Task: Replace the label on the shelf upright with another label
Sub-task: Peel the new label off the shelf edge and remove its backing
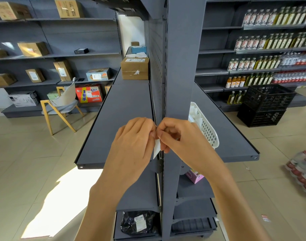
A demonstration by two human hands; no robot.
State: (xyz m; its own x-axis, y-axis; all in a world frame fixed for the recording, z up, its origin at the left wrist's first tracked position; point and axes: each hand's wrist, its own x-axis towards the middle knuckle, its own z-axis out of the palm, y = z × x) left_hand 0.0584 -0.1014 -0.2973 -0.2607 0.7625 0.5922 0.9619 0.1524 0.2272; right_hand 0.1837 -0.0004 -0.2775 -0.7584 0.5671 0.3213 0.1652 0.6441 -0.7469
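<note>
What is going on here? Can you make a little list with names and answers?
place: a shop with grey shelves
left hand: pinching a white label
right hand: pinching the same label
label: in front of the grey upright post, lower corner hanging free
basket: white, on the shelf right of the post
box: brown, on the shelf left of the post
</note>
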